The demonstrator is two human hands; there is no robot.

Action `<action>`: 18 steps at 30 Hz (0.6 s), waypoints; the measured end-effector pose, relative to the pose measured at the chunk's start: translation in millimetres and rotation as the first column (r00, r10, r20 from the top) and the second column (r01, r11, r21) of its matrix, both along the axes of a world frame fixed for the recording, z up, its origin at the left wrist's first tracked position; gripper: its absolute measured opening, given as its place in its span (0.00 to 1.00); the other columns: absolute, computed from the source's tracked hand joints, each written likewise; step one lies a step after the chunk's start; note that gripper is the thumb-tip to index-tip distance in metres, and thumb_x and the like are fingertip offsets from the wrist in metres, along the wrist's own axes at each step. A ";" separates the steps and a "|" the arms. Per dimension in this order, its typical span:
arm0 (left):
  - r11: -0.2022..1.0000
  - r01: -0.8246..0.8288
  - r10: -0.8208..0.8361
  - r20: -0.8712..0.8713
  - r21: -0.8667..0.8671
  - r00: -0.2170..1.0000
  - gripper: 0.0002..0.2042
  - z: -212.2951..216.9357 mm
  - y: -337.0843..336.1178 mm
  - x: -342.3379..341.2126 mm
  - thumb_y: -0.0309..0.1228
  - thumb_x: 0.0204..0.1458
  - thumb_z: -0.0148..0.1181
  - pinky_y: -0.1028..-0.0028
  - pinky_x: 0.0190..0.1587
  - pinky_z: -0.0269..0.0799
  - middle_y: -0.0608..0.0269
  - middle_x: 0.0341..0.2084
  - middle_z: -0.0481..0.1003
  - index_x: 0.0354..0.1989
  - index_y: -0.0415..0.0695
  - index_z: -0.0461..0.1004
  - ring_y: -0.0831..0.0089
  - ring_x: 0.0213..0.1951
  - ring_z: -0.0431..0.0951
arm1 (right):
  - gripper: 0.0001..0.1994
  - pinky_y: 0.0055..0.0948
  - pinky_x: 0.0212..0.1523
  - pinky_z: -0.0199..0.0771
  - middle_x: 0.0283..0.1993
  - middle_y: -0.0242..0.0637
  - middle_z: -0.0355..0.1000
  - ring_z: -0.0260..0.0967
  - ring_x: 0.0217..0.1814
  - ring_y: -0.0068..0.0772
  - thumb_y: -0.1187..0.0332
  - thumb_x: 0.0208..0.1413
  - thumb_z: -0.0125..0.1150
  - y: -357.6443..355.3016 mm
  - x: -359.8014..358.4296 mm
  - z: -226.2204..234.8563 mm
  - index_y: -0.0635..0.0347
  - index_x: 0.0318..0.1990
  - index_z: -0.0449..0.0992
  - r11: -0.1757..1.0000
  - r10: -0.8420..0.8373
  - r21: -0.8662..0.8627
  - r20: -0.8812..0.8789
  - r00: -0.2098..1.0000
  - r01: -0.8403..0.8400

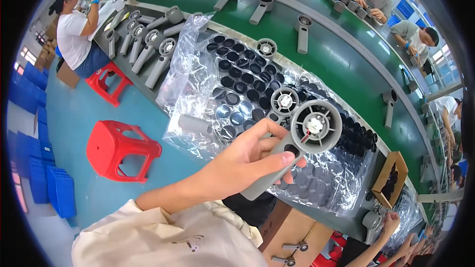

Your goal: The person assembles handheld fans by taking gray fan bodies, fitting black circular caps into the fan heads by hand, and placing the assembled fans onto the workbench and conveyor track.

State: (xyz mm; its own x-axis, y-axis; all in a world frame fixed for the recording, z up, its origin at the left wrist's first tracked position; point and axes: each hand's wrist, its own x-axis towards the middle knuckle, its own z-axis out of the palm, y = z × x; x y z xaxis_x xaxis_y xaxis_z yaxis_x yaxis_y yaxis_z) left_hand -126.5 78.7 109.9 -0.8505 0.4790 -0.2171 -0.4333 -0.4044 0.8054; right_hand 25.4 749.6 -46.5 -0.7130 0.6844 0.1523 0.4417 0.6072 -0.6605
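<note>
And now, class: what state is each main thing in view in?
Grey handled unit: held, tilted
Left hand: closed around it
Black discs: spread out
Clear plastic: crumpled
Nearer red stool: upright, unoccupied
Small cardboard box: open, dark pieces inside
Green conveyor: bearing grey units; motion unclear

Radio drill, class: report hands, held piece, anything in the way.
Left hand gripping grey fan unit; right hand out of view. Unit's spoked head toward camera. Possible clutter: second fan unit close behind, black discs.

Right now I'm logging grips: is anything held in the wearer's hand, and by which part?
The left hand holds a grey handheld fan by its handle, thumb across the front and fingers wrapped behind.
</note>
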 end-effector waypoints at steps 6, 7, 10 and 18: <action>1.000 0.005 -0.005 -0.028 -0.002 1.000 0.13 -12.0 0.3 5.1 0.26 0.57 0.51 0.72 0.41 0.70 0.51 0.41 0.73 0.48 0.39 0.59 0.73 0.36 0.74 | 0.07 0.18 0.16 0.62 0.24 0.32 0.71 0.64 0.19 0.19 0.73 0.51 0.61 -15.8 6.7 22.1 0.65 0.36 0.74 1.000 -0.007 0.017 -0.038 0.999 0.007; 1.000 0.001 -0.002 -0.051 -0.018 0.999 0.14 -15.4 1.7 5.6 0.27 0.58 0.52 0.74 0.40 0.70 0.53 0.41 0.73 0.48 0.38 0.58 0.75 0.36 0.74 | 0.10 0.18 0.23 0.65 0.29 0.33 0.72 0.66 0.25 0.19 0.74 0.51 0.61 -25.1 7.0 35.1 0.66 0.41 0.74 0.999 -0.029 -0.045 -0.009 1.000 0.028; 0.999 -0.002 0.000 -0.037 -0.043 0.999 0.14 -21.7 7.0 6.5 0.25 0.58 0.51 0.74 0.41 0.69 0.52 0.43 0.72 0.49 0.38 0.57 0.75 0.38 0.73 | 0.09 0.17 0.28 0.64 0.33 0.32 0.71 0.64 0.29 0.18 0.74 0.52 0.60 -143.5 -18.0 96.7 0.65 0.41 0.74 0.999 -0.013 0.028 -0.186 0.982 0.019; 0.995 0.097 -0.097 0.017 0.012 0.995 0.14 -33.3 29.1 14.8 0.22 0.57 0.49 0.75 0.43 0.69 0.51 0.45 0.71 0.50 0.37 0.56 0.74 0.40 0.73 | 0.08 0.19 0.28 0.69 0.33 0.43 0.69 0.67 0.28 0.25 0.82 0.47 0.59 -436.3 -80.6 141.9 0.64 0.28 0.66 0.720 0.215 -0.500 -0.498 0.840 -0.481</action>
